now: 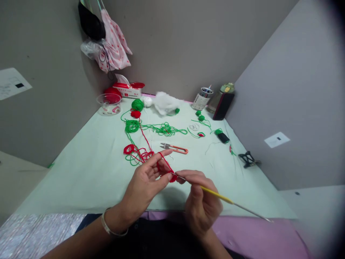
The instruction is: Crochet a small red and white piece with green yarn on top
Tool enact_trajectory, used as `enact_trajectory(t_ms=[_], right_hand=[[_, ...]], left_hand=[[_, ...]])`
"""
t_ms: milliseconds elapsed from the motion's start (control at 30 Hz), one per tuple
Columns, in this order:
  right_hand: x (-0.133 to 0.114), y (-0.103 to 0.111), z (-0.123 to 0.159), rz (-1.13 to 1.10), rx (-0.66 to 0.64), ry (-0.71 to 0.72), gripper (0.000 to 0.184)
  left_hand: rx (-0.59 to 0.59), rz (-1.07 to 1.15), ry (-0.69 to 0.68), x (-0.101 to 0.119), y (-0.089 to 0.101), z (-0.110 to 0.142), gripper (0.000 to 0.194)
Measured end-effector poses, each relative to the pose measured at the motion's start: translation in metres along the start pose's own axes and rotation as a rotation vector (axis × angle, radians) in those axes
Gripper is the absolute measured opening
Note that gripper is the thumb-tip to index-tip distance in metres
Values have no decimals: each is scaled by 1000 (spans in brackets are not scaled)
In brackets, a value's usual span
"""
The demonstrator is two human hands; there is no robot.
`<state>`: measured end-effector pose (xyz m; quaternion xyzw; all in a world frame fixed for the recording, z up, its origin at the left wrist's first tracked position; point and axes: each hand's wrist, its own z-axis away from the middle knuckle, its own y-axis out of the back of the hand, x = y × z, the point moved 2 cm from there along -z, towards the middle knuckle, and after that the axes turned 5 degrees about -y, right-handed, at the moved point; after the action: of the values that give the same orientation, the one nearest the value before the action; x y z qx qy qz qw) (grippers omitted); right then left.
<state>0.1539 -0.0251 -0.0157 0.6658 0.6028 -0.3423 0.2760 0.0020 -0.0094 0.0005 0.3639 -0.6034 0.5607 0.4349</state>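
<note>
Between thumb and fingers, my left hand (147,183) pinches a small red crochet piece (173,177). Red yarn (166,160) runs over its raised index finger down to the piece. My right hand (202,199) is closed around a crochet hook (218,195) with a yellow grip and metal ends. The hook's tip meets the red piece; the exact stitch is too small to make out. Just beyond my fingers lie orange-handled thread snips (176,148). A loose tangle of red yarn (147,155) rests left of them on the pale cloth.
Green yarn (132,126) sprawls across the table's middle, behind it a green ball (137,105) and white stuffing (165,103). A plastic tub (109,105) and tissue box (129,90) stand back left. Back right are a can (202,98) and bottle (219,99). Grey partitions enclose the table.
</note>
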Motion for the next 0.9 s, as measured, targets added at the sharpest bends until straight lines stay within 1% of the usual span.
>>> enact_trajectory(t_ms=[167, 267, 400, 700, 800, 900], right_hand=[[0, 2, 1, 38, -44, 68, 28], [2, 2, 1, 37, -37, 68, 28], [3, 1, 2, 38, -35, 80, 28], [2, 1, 3, 34, -43, 84, 29], [3, 1, 4, 84, -78, 89, 29], [9, 2, 10, 241, -77, 124, 30]], left_hand=[[14, -26, -9, 0, -1, -1, 56], [16, -51, -32, 1, -1, -1, 55], [11, -70, -54, 3, -2, -1, 49], [-9, -43, -32, 4, -1, -1, 46], [-6, -11, -14, 2, 1, -2, 47], [-23, 64, 21, -2, 0, -3, 49]])
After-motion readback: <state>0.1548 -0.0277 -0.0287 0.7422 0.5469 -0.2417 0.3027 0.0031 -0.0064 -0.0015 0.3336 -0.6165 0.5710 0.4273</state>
